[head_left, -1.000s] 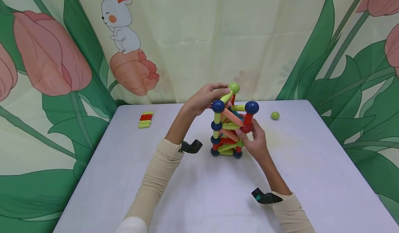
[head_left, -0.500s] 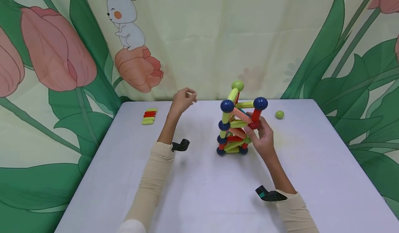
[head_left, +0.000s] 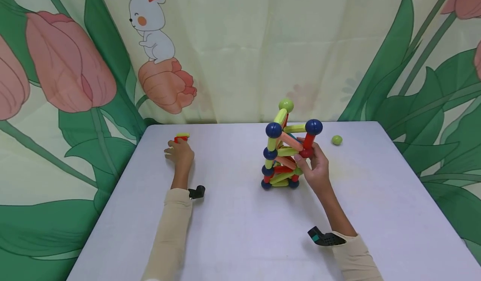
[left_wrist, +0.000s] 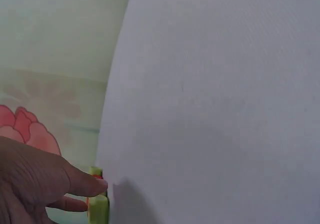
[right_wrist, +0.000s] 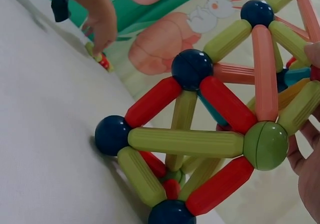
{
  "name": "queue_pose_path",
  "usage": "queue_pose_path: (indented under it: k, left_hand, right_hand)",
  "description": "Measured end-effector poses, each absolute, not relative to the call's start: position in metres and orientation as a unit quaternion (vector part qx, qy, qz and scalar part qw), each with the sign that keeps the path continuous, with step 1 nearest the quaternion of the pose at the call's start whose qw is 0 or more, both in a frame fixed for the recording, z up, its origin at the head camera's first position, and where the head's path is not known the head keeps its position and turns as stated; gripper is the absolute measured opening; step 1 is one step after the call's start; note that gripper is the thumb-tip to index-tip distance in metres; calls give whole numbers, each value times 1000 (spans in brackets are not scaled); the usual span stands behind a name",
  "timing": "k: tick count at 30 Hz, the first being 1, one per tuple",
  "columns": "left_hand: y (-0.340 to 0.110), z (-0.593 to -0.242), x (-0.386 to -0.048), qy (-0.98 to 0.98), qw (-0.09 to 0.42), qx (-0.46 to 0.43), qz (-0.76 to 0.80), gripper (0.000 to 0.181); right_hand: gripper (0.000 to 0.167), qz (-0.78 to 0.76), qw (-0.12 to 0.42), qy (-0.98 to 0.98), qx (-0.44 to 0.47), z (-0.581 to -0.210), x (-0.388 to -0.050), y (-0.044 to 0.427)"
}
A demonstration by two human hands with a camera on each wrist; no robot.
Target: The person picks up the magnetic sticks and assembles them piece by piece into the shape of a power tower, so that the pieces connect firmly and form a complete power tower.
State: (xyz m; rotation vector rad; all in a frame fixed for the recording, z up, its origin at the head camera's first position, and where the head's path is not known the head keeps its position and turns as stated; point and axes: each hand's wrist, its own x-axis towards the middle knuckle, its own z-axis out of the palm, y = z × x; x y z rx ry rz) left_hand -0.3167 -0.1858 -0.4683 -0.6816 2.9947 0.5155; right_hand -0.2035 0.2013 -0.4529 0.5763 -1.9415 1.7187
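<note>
A tower of magnetic sticks and balls (head_left: pixel 287 150) stands upright right of the table's middle, its sticks yellow-green, red, orange and blue. My right hand (head_left: pixel 317 168) holds its right side, thumb and fingers around a red ball (head_left: pixel 306 152) and the sticks there. The right wrist view shows the tower's lower frame close up, with dark blue balls (right_wrist: pixel 192 70) and a green ball (right_wrist: pixel 266 145). At the far left, my left hand (head_left: pixel 181 153) reaches over a short row of loose magnetic sticks (head_left: pixel 182 138). Its thumb (left_wrist: pixel 87 183) touches them, and the hand partly hides them.
A loose green ball (head_left: pixel 337 140) lies on the white table (head_left: pixel 240 231), right of the tower. Behind the table's back edge hangs a curtain (head_left: pixel 233 55) printed with tulips and a rabbit. Both wrists wear black cameras.
My left hand has let go of the tower's top and moved left and down to the loose sticks. My right hand still holds the tower, which keeps its shape.
</note>
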Motion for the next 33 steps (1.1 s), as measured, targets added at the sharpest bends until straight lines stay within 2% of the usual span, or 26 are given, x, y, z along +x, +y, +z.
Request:
queue_pose_path:
  k: [8, 12, 16, 21, 23, 27, 33]
  left_hand:
    - [-197, -472, -311, 964, 39, -220, 143, 54]
    - [-192, -465, -310, 973, 80, -187, 112, 42]
    - [-180, -457, -307, 978, 132, -110, 120, 35]
    - [-147, -437, -306, 935, 165, 36, 311, 33]
    - [-127, -421, -304, 902, 149, 91, 396, 31]
    - [-85, -379, -300, 837, 84, 181, 509, 31]
    - [-30, -316, -292, 784, 7, 273, 558, 33]
  right_hand:
    - [43, 627, 245, -708, 214, -452, -203, 202]
    - [43, 625, 249, -708, 214, -451, -204, 203]
    - [42, 625, 248, -709, 213, -451, -205, 204]
    - [42, 629, 244, -707, 212, -451, -202, 203]
    - [41, 633, 242, -705, 209, -451, -201, 203]
    - [40, 639, 241, -702, 204, -451, -201, 203]
    - [39, 638, 234, -706, 198, -454, -202, 202]
